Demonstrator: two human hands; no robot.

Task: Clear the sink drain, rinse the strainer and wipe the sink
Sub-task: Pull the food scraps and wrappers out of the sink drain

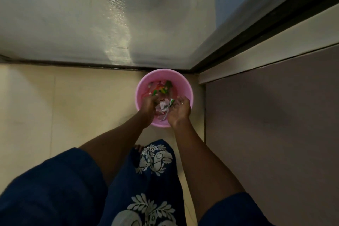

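On the cream tiled floor, in the far corner against a grey panel, stands a round pink plastic bin. It holds red, orange and green scraps at its far side and a crumpled white and green wrapper nearer. Both hands are over the bin. The left hand has its back turned up with fingers curled downward; whether they grip anything cannot be told. The right hand lies palm up, fingers loosely spread, just beside the wrapper.

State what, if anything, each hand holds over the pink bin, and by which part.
The right hand lies palm up, open, holding nothing. The left hand curls down beside a crumpled wrapper; whether its fingers pinch the wrapper cannot be told.
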